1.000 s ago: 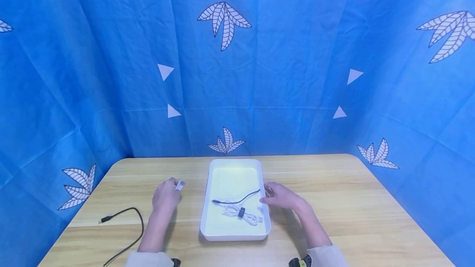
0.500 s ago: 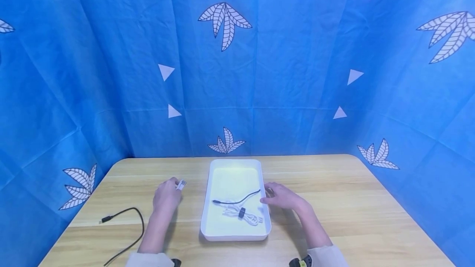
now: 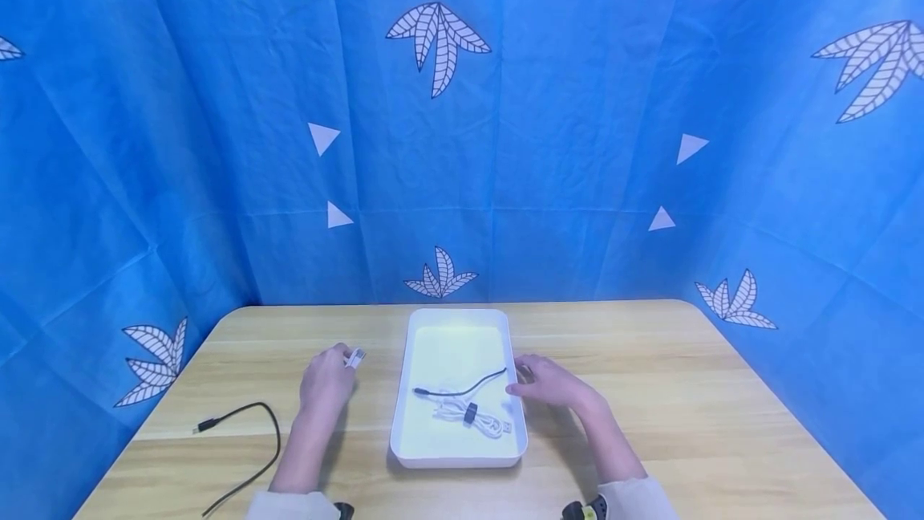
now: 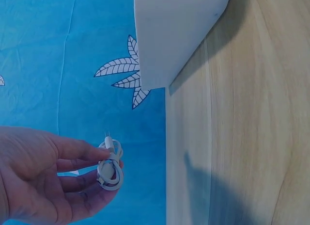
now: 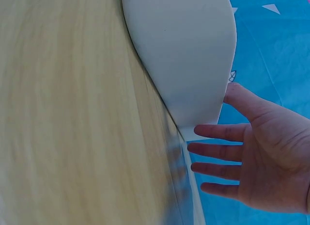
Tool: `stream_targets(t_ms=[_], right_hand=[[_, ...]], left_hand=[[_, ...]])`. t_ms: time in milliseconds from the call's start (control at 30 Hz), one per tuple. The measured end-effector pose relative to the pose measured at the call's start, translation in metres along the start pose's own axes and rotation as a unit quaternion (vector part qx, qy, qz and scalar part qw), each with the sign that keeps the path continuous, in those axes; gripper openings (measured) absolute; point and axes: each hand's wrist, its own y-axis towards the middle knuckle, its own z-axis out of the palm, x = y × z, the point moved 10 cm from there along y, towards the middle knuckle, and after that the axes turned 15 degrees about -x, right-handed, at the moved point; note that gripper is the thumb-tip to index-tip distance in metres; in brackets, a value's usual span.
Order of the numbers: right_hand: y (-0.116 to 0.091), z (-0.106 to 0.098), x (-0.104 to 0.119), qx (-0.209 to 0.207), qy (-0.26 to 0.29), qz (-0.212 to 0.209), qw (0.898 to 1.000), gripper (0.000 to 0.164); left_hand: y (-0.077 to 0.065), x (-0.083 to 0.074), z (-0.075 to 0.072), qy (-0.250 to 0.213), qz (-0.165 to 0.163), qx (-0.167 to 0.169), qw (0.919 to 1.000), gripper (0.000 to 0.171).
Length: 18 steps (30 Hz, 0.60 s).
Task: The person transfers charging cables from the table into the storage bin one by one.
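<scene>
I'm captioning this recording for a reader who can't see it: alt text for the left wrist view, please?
Left hand pinching a coiled white cable, its connector toward the picture's top. Higher up is a white tray's side; a wooden tabletop fills the right, a blue leaf-print curtain the left.

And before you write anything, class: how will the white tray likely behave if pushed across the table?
The white tray will probably slide rather than tip, as it looks wide and shallow. Its smooth, even walls suggest stiff plastic. The black cable and strapped white cable inside may shift, since nothing visible holds them down.
</scene>
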Motion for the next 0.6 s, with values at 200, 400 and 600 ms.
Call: stream_targets(t_ms=[200, 400, 600], right_hand=[[-0.0001, -0.0002, 0.0003, 0.001, 0.0, 0.001, 1.0, 0.062], [0.0001, -0.0008, 0.0027, 0.001, 0.004, -0.005, 1.0, 0.062], [0.0001, -0.0008, 0.0023, 0.002, 0.006, -0.003, 1.0, 0.062]], left_hand=[[-0.0003, -0.0024, -0.0011, 0.001, 0.005, -0.002, 1.0, 0.028], [-0.0019, -0.0046, -0.0007, -0.005, 0.002, 0.0, 1.0, 0.028], [-0.0039, -0.0091, -0.0026, -0.009, 0.004, -0.004, 0.9999, 0.029]])
